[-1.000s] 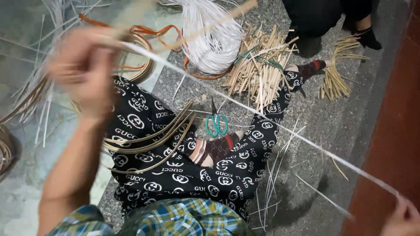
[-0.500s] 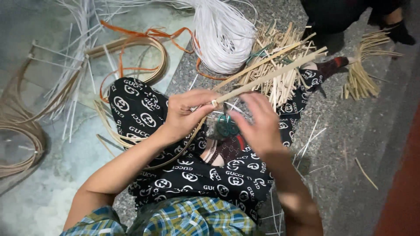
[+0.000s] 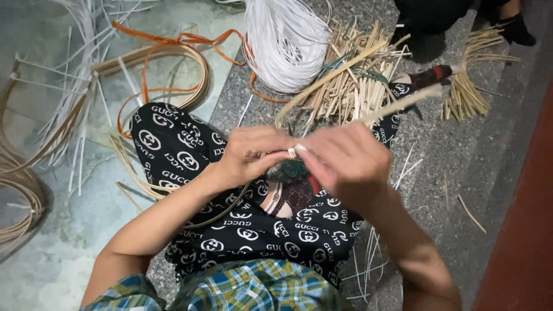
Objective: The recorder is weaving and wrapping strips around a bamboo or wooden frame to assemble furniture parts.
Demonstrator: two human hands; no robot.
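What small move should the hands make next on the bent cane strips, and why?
Probably draw the white strand tight. Both the left hand and the right hand pinch the white strand where the tan cane strips meet, so the binding looks unfinished and the bent strips could spring apart.

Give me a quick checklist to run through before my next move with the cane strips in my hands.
1. Left hand grips the tan curved cane strips: ok.
2. Right hand pinches at the same spot, fingertips meeting: ok.
3. Strips' far ends rise free above the pile of short pale sticks: ok.
4. Bundle of white strands lies close ahead: ok.
5. Teal-handled scissors on the lap, mostly hidden by the hands: cannot tell.
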